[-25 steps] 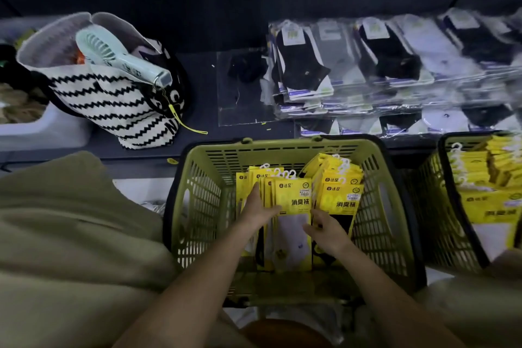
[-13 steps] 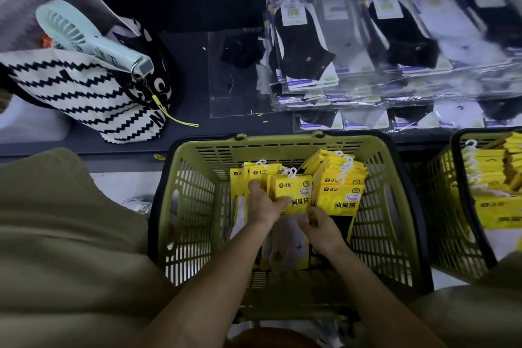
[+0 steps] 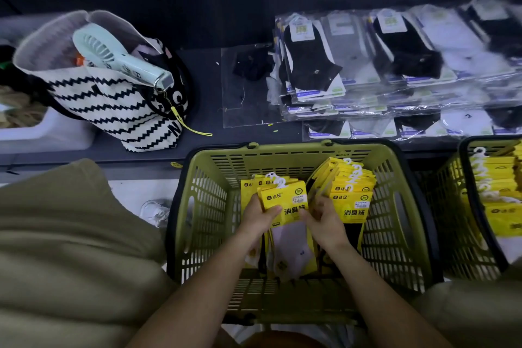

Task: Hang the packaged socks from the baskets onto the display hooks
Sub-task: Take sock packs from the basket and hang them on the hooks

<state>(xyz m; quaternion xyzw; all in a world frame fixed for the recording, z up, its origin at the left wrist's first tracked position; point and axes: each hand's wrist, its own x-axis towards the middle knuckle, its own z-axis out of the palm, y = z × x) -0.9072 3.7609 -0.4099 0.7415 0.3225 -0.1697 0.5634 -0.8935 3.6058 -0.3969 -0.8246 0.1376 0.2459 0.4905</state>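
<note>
Packaged socks [image 3: 285,206] inside the basket [image 3: 282,150]: my left grip [image 3: 258,216] now clasps them, right grip [image 3: 324,220] pinches their edge, ready for lifting.

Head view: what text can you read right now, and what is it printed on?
"达足": header of the yellow sock pack that the left hand grips.
"消臭袜": front pack of the right stack.
"N": striped bag; other letters cut off.
Labels on the clear-wrapped socks: too blurred.
</note>
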